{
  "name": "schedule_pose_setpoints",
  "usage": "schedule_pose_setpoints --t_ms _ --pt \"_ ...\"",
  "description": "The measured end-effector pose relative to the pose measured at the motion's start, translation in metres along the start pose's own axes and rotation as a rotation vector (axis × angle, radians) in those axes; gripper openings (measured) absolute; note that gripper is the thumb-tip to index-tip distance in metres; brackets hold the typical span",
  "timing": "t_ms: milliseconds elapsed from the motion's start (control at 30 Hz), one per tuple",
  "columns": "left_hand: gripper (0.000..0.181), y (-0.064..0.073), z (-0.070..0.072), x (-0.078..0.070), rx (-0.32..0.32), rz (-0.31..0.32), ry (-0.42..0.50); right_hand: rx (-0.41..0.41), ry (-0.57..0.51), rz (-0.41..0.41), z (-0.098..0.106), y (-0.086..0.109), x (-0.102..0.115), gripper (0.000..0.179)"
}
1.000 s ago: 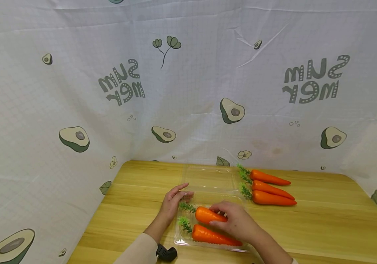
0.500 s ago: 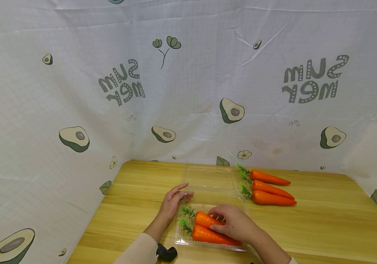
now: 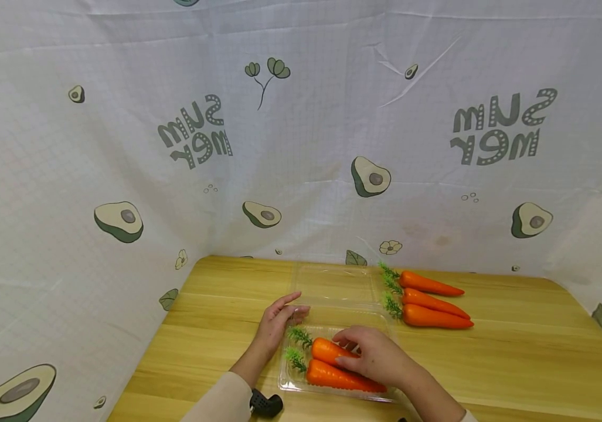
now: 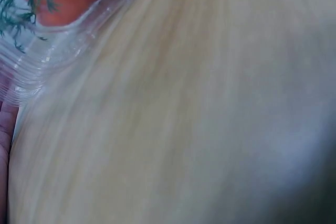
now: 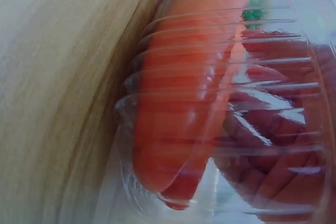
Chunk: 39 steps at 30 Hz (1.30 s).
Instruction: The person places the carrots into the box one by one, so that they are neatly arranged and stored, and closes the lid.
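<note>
Two orange carrots with green tops lie side by side in a clear plastic clamshell box (image 3: 286, 381). My right hand (image 3: 377, 354) pinches the rear carrot (image 3: 326, 350) between thumb and fingers, its tapered end hidden under the hand. The front carrot (image 3: 337, 376) lies along the near wall. At the box's left rear corner, my left hand (image 3: 275, 323) rests with fingers extended. In the left wrist view, only a sliver of that hand shows beside the ribbed box corner (image 4: 58, 51). Through the box wall, the right wrist view shows a carrot (image 5: 178, 93) and curled fingers (image 5: 281, 150).
The box's clear lid (image 3: 334, 285) lies folded back behind it. Three more carrots (image 3: 435, 316) lie in a row at the right rear of the wooden table (image 3: 200, 328). A printed curtain (image 3: 311, 135) hangs behind. A black object (image 3: 266, 404) sits by the left sleeve.
My right hand has brought the rear carrot down and nearer, against the front carrot, within the first half second. Since then it has barely moved. The left hand stays in place.
</note>
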<state>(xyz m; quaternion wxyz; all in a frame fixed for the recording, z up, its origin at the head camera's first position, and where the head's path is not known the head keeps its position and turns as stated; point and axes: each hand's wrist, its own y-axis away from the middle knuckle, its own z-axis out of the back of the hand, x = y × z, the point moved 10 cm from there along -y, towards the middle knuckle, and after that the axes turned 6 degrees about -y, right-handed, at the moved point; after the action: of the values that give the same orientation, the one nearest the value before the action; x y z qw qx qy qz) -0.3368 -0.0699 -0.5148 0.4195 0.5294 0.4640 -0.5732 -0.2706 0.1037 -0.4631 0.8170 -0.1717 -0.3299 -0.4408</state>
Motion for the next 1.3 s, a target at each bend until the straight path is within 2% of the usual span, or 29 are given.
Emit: schedule_pose_setpoints --t_ms 333,533,667,1000,1167,1300 --pt "0.042 0.001 0.001 -0.002 0.002 -0.01 -0.06 -0.042 -0.034 -0.043 0.016 0.005 -0.003 0.04" --pt "0.043 0.001 0.001 -0.003 0.009 -0.015 -0.075 -0.155 -0.008 0.007 0.045 0.012 0.0 0.036" --pt "0.042 0.001 0.001 -0.001 0.008 -0.006 -0.063 -0.238 0.016 0.004 0.064 0.018 -0.004 0.032" --pt "0.043 0.001 0.001 0.0 0.007 -0.011 -0.051 -0.41 0.028 -0.079 0.102 0.042 -0.026 0.029" --pt "0.043 0.0 0.001 0.0 0.0 -0.004 -0.042 -0.488 0.048 -0.118 0.117 0.055 -0.044 0.033" --pt "0.043 0.0 0.002 -0.001 0.005 -0.027 -0.05 -0.522 0.062 -0.129 0.125 0.063 -0.06 0.033"
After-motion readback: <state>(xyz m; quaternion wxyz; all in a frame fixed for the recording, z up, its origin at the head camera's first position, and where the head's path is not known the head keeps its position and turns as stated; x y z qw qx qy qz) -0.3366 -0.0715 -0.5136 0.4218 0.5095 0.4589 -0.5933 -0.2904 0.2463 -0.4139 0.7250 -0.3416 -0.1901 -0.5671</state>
